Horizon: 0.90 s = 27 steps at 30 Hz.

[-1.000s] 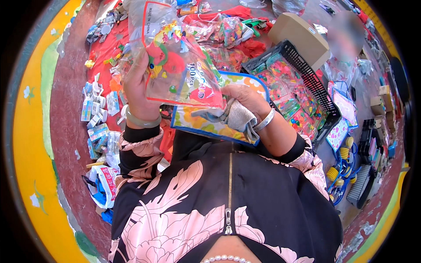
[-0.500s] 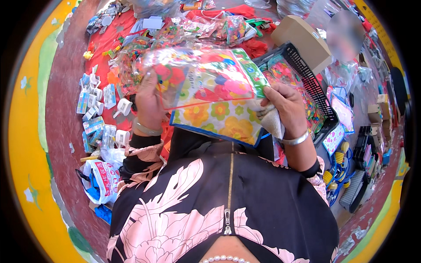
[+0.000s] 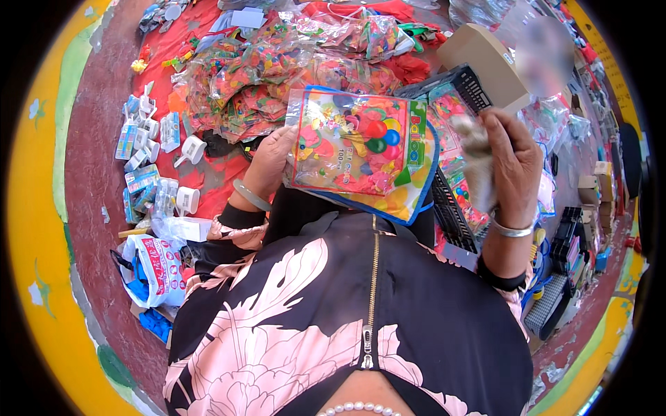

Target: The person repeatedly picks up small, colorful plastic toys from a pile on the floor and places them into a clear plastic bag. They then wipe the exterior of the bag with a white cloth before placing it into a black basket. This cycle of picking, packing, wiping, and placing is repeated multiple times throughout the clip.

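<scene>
My left hand [image 3: 272, 156] grips the left edge of a clear packet of colourful balloons [image 3: 354, 142], its printed front facing up. Beneath the packet a flower-patterned sheet with a blue border [image 3: 409, 206] lies over my lap. Lifted away to the right, my right hand [image 3: 515, 156] is closed on a crumpled greyish-white cloth [image 3: 477, 170], which is blurred. That hand is apart from the packet. Just below the cloth stands a black plastic crate [image 3: 447, 204] holding more balloon packets [image 3: 444, 104].
A large heap of balloon packets [image 3: 243, 83] covers the red ground sheet ahead. A cardboard box [image 3: 479, 59] stands behind the crate. At left are white plastic items [image 3: 191, 149] and a printed bag [image 3: 154, 274]; at right, blue-and-yellow coiled items [image 3: 535, 277] and small boxes [image 3: 588, 191].
My right hand has let go of the packet's right side and moved right and up with the cloth. The packet has levelled out, its front now plainly visible, and my left hand still holds it.
</scene>
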Available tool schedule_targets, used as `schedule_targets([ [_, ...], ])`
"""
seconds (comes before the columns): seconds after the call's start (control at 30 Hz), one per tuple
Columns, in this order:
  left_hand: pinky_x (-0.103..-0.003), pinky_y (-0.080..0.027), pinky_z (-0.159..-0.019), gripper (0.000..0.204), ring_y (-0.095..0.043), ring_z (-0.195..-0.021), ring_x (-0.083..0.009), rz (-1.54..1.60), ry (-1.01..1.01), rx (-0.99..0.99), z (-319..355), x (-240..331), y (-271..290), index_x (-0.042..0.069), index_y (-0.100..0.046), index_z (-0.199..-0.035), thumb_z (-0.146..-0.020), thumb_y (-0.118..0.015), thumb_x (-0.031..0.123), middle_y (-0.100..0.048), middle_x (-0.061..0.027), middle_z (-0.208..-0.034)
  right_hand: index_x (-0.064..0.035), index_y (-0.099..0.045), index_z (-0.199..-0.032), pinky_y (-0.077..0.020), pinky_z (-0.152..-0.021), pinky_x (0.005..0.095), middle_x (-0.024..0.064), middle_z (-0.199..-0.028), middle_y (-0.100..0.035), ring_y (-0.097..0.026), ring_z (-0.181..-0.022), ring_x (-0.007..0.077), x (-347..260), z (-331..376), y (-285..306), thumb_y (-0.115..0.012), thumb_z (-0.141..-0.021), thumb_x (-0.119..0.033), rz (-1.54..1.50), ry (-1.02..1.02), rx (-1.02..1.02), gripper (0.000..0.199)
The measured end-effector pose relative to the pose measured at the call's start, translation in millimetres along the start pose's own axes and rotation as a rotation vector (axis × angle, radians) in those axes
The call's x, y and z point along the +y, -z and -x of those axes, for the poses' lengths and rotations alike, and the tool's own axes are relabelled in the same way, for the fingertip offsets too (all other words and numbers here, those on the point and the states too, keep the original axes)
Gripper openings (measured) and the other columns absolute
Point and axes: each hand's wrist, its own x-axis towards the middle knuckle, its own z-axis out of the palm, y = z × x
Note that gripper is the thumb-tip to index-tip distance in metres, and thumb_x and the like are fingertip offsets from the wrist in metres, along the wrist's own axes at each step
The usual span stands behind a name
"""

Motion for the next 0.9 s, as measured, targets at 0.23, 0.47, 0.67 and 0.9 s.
schedule_targets([
  [0.23,-0.033,-0.053,-0.079,0.032,-0.062,-0.094,-0.0204,0.034,-0.025,0.1,2,-3,-7,-0.002,-0.05,-0.118,-0.098,-0.04,0.021,-0.058,-0.0117,-0.111,-0.0125,-0.058,-0.114,-0.0374,-0.083,0.043,0.0079,-0.119,-0.056,-0.05,-0.115,0.0257,34,20,-152,-0.06,-0.082,-0.026,0.454,0.702,-0.35,0.035],
  [0.47,-0.028,-0.051,-0.078,0.026,-0.062,-0.089,-0.0164,-0.324,-0.166,0.132,-7,-21,20,-0.003,-0.053,-0.112,-0.097,-0.042,0.015,-0.061,-0.009,-0.101,-0.0137,-0.05,-0.128,-0.0291,-0.095,0.0513,0.0137,-0.134,-0.046,-0.041,-0.126,0.0324,81,37,-179,-0.055,-0.083,-0.032,0.817,0.597,-0.478,0.049],
  [0.67,-0.02,-0.046,-0.06,0.025,-0.056,-0.068,-0.007,-0.237,-0.141,0.209,-6,-20,5,-0.004,-0.058,-0.102,-0.096,-0.046,0.017,-0.062,-0.0034,-0.083,-0.014,-0.051,-0.126,-0.0256,-0.099,0.0531,0.0125,-0.134,-0.047,-0.038,-0.128,0.0309,94,11,-144,-0.055,-0.078,-0.025,1.04,0.455,-0.405,0.049],
  [0.9,-0.021,-0.047,-0.063,0.025,-0.056,-0.071,-0.0064,-0.207,-0.17,0.22,-4,-20,6,-0.004,-0.058,-0.103,-0.096,-0.048,0.018,-0.062,-0.0026,-0.087,-0.0148,-0.052,-0.123,-0.0318,-0.095,0.058,0.0121,-0.132,-0.049,-0.039,-0.127,0.0322,96,35,-97,-0.059,-0.074,-0.022,1.047,0.458,-0.21,0.05],
])
